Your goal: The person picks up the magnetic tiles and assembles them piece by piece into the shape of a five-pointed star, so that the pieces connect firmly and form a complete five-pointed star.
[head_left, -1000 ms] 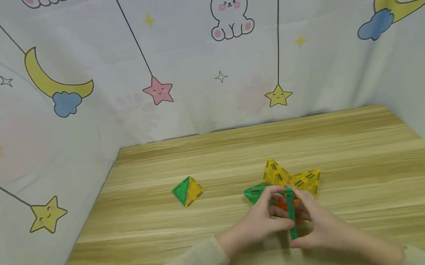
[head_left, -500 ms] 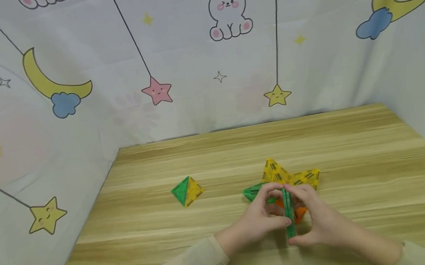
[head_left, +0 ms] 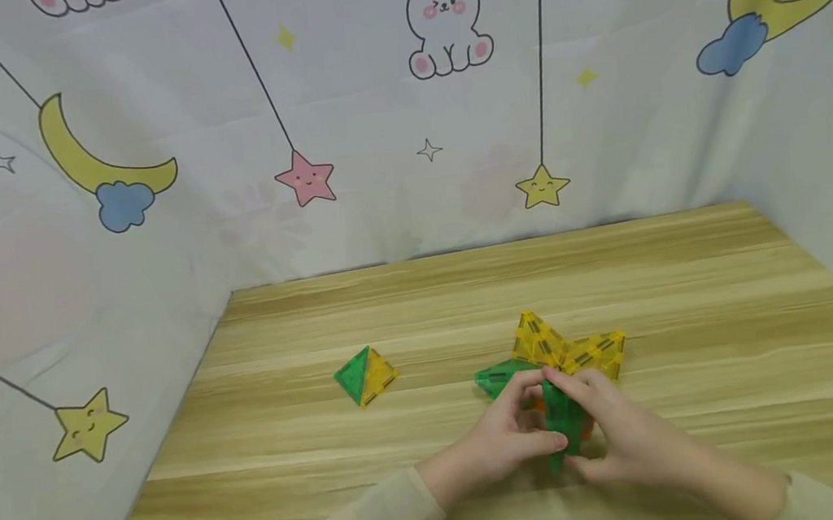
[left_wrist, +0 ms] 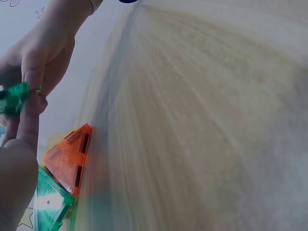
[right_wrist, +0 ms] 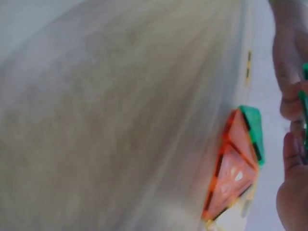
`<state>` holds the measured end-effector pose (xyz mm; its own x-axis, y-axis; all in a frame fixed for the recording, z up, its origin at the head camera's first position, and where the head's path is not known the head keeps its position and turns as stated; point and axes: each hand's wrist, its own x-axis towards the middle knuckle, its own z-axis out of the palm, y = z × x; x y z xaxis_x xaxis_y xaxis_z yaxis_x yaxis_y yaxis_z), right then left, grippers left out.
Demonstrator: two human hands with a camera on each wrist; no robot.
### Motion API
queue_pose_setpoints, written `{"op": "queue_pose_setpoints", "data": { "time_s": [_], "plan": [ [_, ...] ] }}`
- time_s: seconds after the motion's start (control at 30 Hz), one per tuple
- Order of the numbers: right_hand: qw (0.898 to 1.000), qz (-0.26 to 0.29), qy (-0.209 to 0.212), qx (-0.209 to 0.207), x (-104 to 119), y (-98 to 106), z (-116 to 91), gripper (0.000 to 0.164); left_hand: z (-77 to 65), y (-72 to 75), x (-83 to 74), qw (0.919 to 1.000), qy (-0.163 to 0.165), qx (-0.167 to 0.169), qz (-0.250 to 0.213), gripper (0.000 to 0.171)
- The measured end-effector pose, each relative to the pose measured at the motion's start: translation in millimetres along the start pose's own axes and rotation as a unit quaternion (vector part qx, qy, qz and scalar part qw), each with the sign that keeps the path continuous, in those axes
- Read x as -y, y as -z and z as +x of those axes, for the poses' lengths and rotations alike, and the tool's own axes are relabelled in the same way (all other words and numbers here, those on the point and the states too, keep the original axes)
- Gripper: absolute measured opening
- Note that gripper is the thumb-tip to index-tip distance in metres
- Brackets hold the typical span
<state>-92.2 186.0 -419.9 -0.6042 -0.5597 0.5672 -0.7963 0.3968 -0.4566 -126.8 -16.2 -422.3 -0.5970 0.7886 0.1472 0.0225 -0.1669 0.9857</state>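
Note:
Green translucent magnetic tiles (head_left: 563,416) stand on edge between the two hands, in front of a pointed tile structure. My left hand (head_left: 497,441) pinches them from the left, thumb low and fingers at the top. From the right, my right hand (head_left: 632,435) grips the same tiles with thumb and fingers. Behind the hands, the structure shows yellow points (head_left: 536,340) and a green point (head_left: 497,377). Its orange part (left_wrist: 69,159) is mostly covered in the head view but plain in both wrist views. The held tiles are only partly visible in the wrist views.
A small green-and-yellow tile piece (head_left: 367,376) lies on the wood-grain table (head_left: 303,318), left of the structure. A white cloth with printed moons, stars and a rabbit (head_left: 376,116) hangs behind and along the sides.
The green tiles in the hands have turned from edge-on to showing a broader face, and shifted slightly left. Both hands moved a little left with them. The structure stays put.

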Motion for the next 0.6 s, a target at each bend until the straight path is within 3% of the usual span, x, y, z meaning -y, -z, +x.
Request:
{"op": "queue_pose_setpoints", "data": {
  "time_s": [0.1, 0.23, 0.37, 0.6],
  "plan": [
    [0.999, 0.019, -0.023, -0.011, 1.0, 1.2, -0.2, 0.082, -1.6, 2.1, -0.5, 0.9999, -0.003, -0.002, 0.011, 0.060],
    [0.992, 0.067, -0.106, -0.023, 3.4, 3.8, -1.1, 0.072, -4.1, 5.5, -4.8, 0.9986, 0.037, -0.026, 0.029, 0.054],
    [0.969, 0.153, -0.195, -0.009, 5.0, 7.3, -1.7, 0.048, -4.7, 7.4, -8.6, 0.9962, 0.070, -0.049, 0.017, 0.051],
    [0.926, 0.239, -0.292, 0.003, 7.6, 10.7, -3.6, 0.042, -6.6, 14.5, -9.6, 0.9971, 0.042, -0.008, -0.063, 0.044]
  ]
}}
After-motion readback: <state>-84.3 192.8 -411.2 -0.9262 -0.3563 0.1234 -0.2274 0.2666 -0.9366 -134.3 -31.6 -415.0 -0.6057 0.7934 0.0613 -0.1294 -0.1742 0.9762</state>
